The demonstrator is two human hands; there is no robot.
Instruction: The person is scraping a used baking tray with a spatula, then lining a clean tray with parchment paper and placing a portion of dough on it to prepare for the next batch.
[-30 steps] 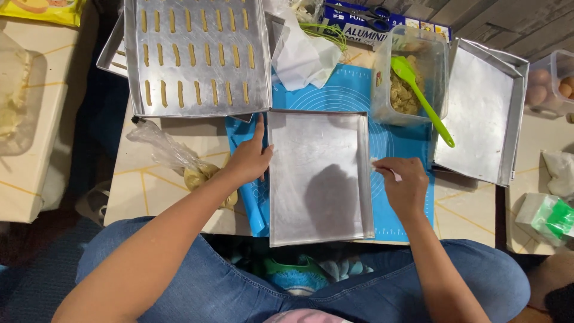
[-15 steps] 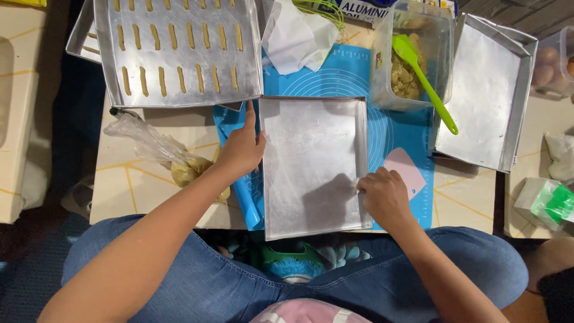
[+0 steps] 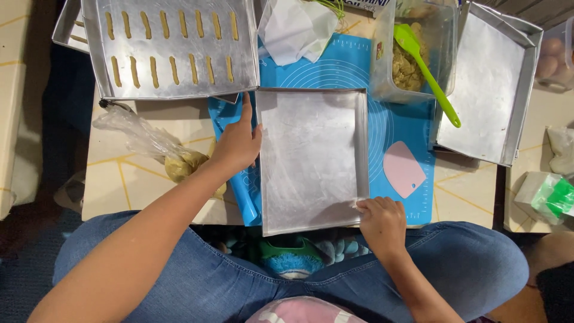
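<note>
1. The empty metal tray (image 3: 311, 158) lies on the blue mat (image 3: 350, 60), directly before the person.
2. The left hand (image 3: 238, 143) rests open against its left rim.
3. The right hand (image 3: 381, 218) curls closed at its near right corner.
4. A pink scraper (image 3: 403, 168) lies just beside it.

Three metal trays: one with dough strips (image 3: 170, 48), one empty centre (image 3: 311, 158), one empty right (image 3: 487, 84). One blue mat (image 3: 382, 128), one pink scraper (image 3: 403, 169), one green spatula (image 3: 426, 70), two hands: left (image 3: 238, 145), right (image 3: 382, 221).
</note>
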